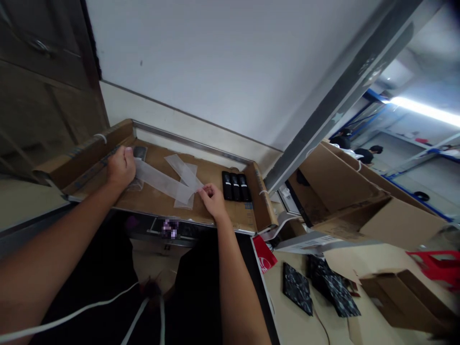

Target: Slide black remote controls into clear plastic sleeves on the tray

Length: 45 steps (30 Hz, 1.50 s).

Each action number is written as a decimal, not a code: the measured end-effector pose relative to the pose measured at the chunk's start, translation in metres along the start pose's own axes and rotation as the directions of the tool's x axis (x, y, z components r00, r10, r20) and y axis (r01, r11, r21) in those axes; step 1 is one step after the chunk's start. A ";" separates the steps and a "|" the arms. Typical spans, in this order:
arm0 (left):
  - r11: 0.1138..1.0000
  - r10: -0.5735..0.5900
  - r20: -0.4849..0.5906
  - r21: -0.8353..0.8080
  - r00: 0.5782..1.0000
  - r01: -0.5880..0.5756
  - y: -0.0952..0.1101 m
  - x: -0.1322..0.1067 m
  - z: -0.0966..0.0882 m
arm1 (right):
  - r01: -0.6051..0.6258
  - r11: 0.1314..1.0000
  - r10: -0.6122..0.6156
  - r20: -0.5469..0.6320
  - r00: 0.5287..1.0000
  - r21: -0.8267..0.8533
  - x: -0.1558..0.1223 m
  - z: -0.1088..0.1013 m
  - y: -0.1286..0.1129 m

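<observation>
Hands split the job: left hand (121, 165) fingers clench a dark remote (139, 152) at the clear sleeve (161, 182) mouth, right hand (212, 199) fingers pinch its far end taut on the bench (230, 218).

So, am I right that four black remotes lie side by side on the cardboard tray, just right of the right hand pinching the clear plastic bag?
Not quite: the head view shows three black remotes, not four. They do lie side by side on the cardboard tray, just right of the right hand pinching the clear plastic bag.
</observation>
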State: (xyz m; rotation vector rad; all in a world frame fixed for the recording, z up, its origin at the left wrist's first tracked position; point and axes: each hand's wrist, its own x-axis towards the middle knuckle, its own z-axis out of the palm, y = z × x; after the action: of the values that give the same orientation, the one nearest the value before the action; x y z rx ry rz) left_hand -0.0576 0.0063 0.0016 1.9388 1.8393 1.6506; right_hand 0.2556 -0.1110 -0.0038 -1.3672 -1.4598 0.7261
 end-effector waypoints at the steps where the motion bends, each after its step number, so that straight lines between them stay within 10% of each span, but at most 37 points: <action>1: 1.000 -0.002 -0.003 -0.006 1.000 0.002 0.000 0.000 0.000 | -0.012 1.000 0.011 0.032 0.999 0.021 -0.001 0.003 -0.001; 7: 0.999 -0.012 -0.034 -0.030 0.999 0.011 -0.002 0.000 0.000 | -0.090 0.993 0.072 0.216 0.974 0.072 -0.005 0.025 -0.006; 25: 0.927 -0.187 0.045 -0.322 0.981 0.192 0.004 0.004 0.005 | -0.117 0.937 0.115 0.027 0.993 0.328 -0.003 0.029 -0.005; 31: 0.818 -0.358 0.052 -0.465 0.932 0.340 -0.005 0.008 0.009 | -0.156 0.894 0.265 -0.217 0.939 0.419 0.002 0.024 0.001; 36: 0.923 -0.270 0.062 -0.266 0.961 0.277 -0.015 0.008 0.012 | -0.178 0.855 0.386 -0.369 0.846 0.487 0.004 0.022 0.003; 45: 0.921 -0.352 0.229 0.259 0.907 0.292 -0.004 0.011 0.017 | -0.168 0.959 0.228 -0.272 0.935 0.229 -0.002 0.026 -0.001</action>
State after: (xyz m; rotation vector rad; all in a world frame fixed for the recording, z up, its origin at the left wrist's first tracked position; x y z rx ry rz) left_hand -0.0521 0.0264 -0.0013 1.6962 2.1543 1.0670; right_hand 0.2308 -0.1078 -0.0125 -1.4087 -0.9935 0.7400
